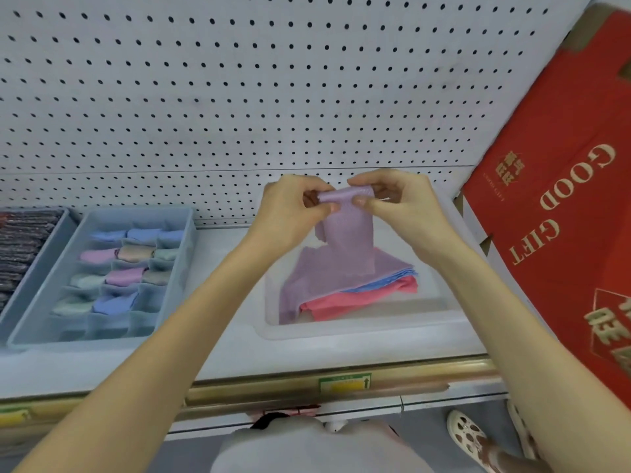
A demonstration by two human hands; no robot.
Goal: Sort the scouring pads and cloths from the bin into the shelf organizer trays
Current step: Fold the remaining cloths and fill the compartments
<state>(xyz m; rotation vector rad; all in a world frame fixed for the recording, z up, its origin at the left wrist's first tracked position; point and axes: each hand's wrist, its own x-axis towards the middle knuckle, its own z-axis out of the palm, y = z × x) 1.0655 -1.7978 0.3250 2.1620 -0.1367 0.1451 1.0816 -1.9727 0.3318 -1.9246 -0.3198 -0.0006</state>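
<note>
Above the clear plastic bin [358, 327], my left hand [290, 213] and my right hand [399, 203] both pinch the top edge of a lilac cloth [348, 240], which is rolled over at the top and hangs down into the bin. Under it in the bin lie a second lilac cloth [307, 281], a blue cloth [382, 283] and a pink cloth [358, 300]. To the left stands the blue divided organizer tray [186, 264]; many of its cells hold folded cloths in blue, pink, green and beige, and its front cells look empty.
A second tray [51, 244] at the far left holds dark scouring pads [24, 240]. A red gift box [560, 213] leans at the right of the bin. Pegboard [239, 97] backs the shelf. The shelf's front rail [307, 384] runs below my arms.
</note>
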